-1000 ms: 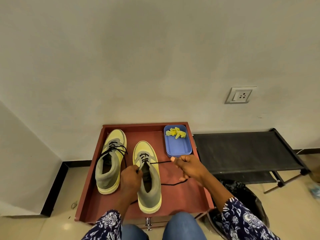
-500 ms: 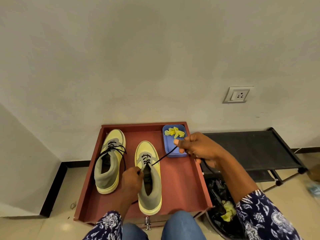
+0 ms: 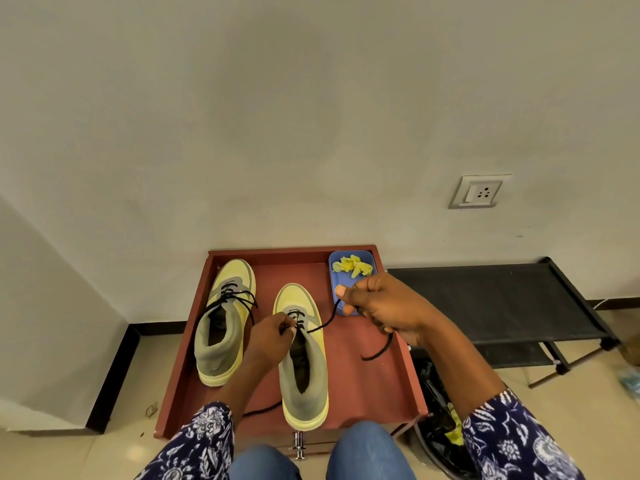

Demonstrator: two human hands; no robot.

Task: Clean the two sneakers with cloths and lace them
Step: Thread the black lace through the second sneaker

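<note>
Two yellow-and-grey sneakers stood side by side, toes toward the wall, on a red-brown table (image 3: 367, 382) in the lower centre of the frame. The left sneaker (image 3: 225, 320) carried a black lace across its eyelets, with loose ends draped over both sides. The right sneaker (image 3: 301, 351) was only partly laced near the toe.

The left hand (image 3: 268, 341) rested at the eyelets of the right sneaker, its grip closed on the lace there. The right hand (image 3: 381, 306) was raised to the right of that sneaker, its grip closed around the black lace (image 3: 329, 318), which ran taut from the eyelets up to the fingers. The free end hung below the right hand and curled just above the table surface.

A blue tray (image 3: 337, 289) sat in the upper right corner of the table, partly hidden by the right hand, and held crumpled yellow cloths (image 3: 351, 266).
</note>
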